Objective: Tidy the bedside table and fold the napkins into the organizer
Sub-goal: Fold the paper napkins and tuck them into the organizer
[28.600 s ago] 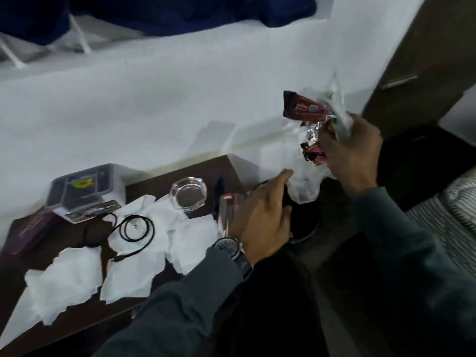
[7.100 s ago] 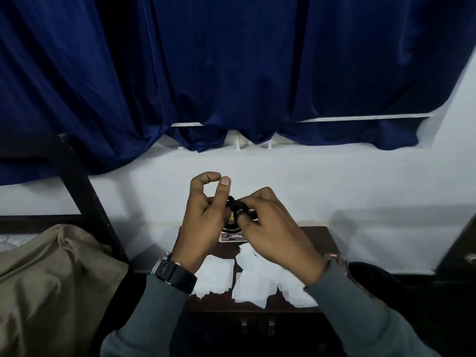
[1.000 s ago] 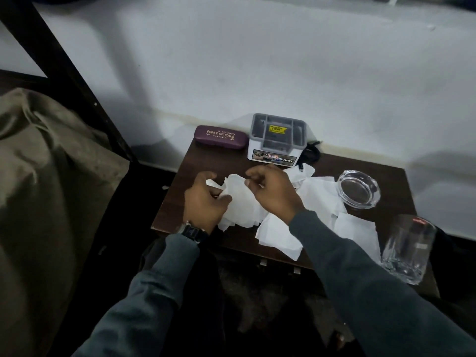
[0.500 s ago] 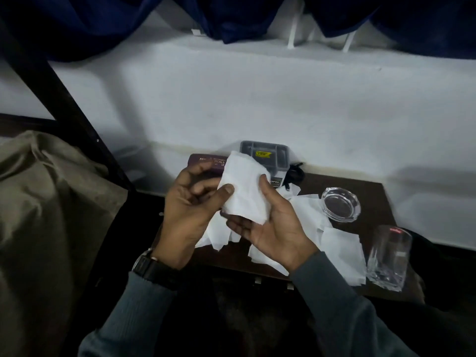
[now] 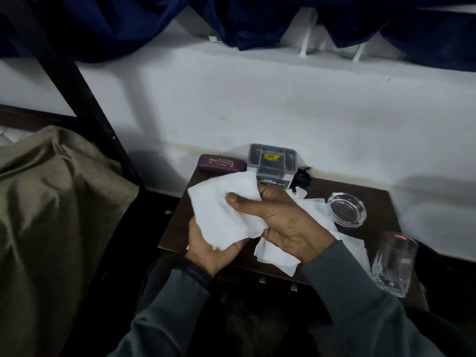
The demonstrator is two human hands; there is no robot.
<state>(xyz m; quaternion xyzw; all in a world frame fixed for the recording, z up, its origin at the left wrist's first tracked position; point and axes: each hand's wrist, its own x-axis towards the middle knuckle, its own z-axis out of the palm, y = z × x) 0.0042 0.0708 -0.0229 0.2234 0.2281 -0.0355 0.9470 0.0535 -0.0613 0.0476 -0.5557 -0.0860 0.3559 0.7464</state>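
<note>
Now holding 1 white napkin point(image 5: 226, 212) up over the bedside table point(image 5: 177, 222), right hand point(image 5: 278, 222) pinching its right side with thumb on top, left hand point(image 5: 206, 248) clamped on the bottom edge from below. Best to line up the corners, press 1 flat crease, then fold again small. Just past the right hand's fingers, the grey organizer point(image 5: 271, 164). Under the right wrist, more loose napkins point(image 5: 278, 256). Further right, an ashtray point(image 5: 346, 210) and a glass point(image 5: 391, 264), easy to knock over.
</note>
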